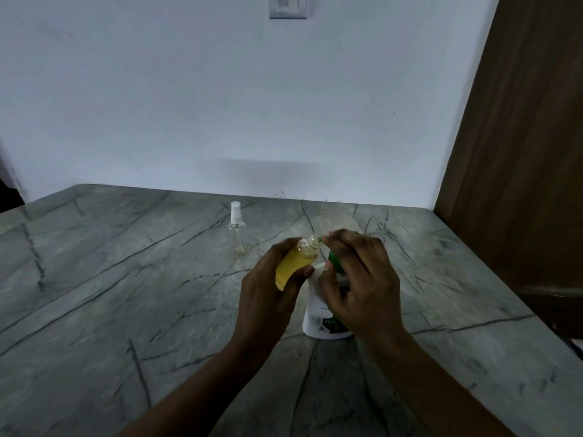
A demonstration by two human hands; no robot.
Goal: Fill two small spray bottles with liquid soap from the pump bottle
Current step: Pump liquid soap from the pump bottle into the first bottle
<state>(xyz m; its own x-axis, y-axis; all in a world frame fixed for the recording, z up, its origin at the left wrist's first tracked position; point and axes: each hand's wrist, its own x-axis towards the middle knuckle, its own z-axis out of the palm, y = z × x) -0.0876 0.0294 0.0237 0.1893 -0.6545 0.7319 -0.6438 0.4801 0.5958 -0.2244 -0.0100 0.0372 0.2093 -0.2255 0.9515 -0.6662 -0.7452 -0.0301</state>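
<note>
While the left hand point(268, 298) has its grip round the uncapped spray bottle point(295, 263), yellow nearly to the shoulder and tilted to the green nozzle point(320, 238), the right hand point(359, 288) grips the pump bottle point(315, 313) head on the tabletop point(126, 279), so filling this first bottle looks almost done; next comes capping, then the empty second bottle point(237, 230) standing well behind.

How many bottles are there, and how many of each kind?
Small spray bottles: 2, one with yellow soap in the left hand, one clear and capped standing on the counter
Pump bottles: 1, white with green pump, under the right hand
Total: 3
</note>
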